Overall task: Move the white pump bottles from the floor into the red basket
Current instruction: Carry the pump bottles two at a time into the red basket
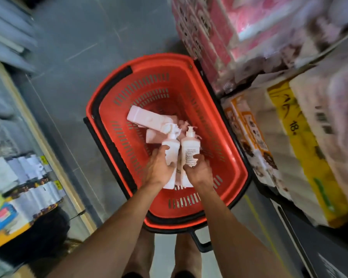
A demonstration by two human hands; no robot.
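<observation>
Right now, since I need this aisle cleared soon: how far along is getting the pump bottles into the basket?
Done: at least two white bottles already lie in the red basket. In hand: the left hand grips the left bottle and the right hand grips the right bottle, both over the basket, not yet let go. Left: setting these two down; no other bottle shows on the visible floor.

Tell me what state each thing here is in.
left hand: grips left bottle.
right hand: grips right bottle.
left bottle: held over basket.
right bottle: held over basket.
basket: on floor, partly filled.
other bottles: lying in basket.
</observation>
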